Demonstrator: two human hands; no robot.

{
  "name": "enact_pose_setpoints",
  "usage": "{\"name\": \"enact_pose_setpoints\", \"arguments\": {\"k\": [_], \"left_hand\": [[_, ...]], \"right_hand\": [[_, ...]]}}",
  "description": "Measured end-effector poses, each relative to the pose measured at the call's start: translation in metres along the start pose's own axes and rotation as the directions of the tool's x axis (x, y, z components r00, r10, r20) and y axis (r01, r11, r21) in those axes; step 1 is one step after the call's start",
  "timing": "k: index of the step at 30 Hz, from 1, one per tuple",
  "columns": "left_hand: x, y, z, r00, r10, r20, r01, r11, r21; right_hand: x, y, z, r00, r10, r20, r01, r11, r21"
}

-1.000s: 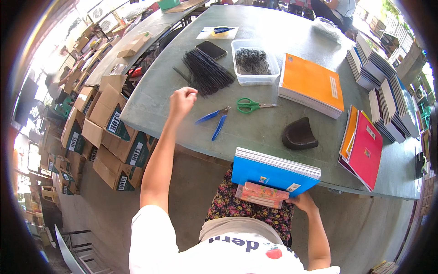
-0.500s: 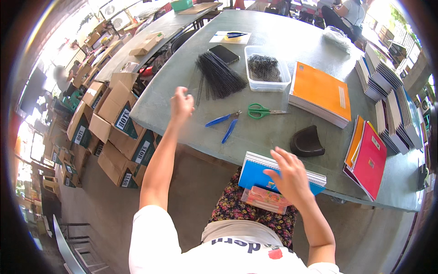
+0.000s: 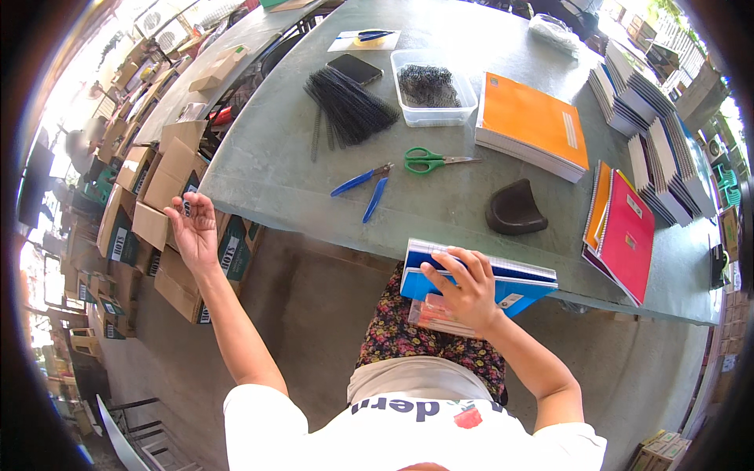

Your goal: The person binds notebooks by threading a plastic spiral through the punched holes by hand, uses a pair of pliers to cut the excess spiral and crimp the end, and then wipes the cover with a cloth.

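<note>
Your right hand (image 3: 471,289) grasps blue notebooks (image 3: 532,290), worktop's (image 3: 294,184) near edge; likely hefty, bendy, best gripped by spines. Left hand (image 3: 196,229) released.

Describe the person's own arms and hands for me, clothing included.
Both arms wear the short, loose white sleeves of a white T-shirt, which has dark lettering and a red motif on its front. Below the sleeves the forearms are bare. The left hand and right hand are ungloved, with no watch or bracelet visible.
</note>
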State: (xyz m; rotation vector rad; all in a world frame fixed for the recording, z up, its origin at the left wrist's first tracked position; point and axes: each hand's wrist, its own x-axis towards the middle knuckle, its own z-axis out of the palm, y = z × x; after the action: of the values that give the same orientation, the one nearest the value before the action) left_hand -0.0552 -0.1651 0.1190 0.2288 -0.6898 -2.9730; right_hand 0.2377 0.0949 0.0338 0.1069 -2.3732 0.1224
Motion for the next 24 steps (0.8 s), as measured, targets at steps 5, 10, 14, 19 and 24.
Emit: {"name": "enact_pose_setpoints", "arguments": {"k": [5,10,14,19,24], "left_hand": [[-0.083,-0.039,-0.014,0.71,-0.668,0.224,-0.032,0.287,0.957],[-0.169,-0.105,-0.069,0.274,-0.936,0.223,-0.399,0.1,0.912],[-0.159,-0.107,-0.065,0.547,-0.724,0.42,-0.422,0.195,0.886],[-0.172,-0.123,-0.064,0.443,-0.464,0.767,-0.792,0.2,0.577],[-0.173,-0.124,-0.064,0.512,-0.519,0.684,-0.688,0.229,0.689]], "right_hand": [[0.001,-0.009,0.006,0.978,0.136,0.155,-0.16,0.976,0.149],[0.014,-0.008,0.018,0.91,0.297,0.289,-0.336,0.937,0.097],[0.018,-0.008,0.01,0.855,0.358,0.375,-0.451,0.87,0.197],[0.019,-0.005,0.01,0.81,0.418,0.411,-0.552,0.78,0.294],[0.025,-0.006,0.005,0.776,0.437,0.454,-0.593,0.752,0.289]]}}
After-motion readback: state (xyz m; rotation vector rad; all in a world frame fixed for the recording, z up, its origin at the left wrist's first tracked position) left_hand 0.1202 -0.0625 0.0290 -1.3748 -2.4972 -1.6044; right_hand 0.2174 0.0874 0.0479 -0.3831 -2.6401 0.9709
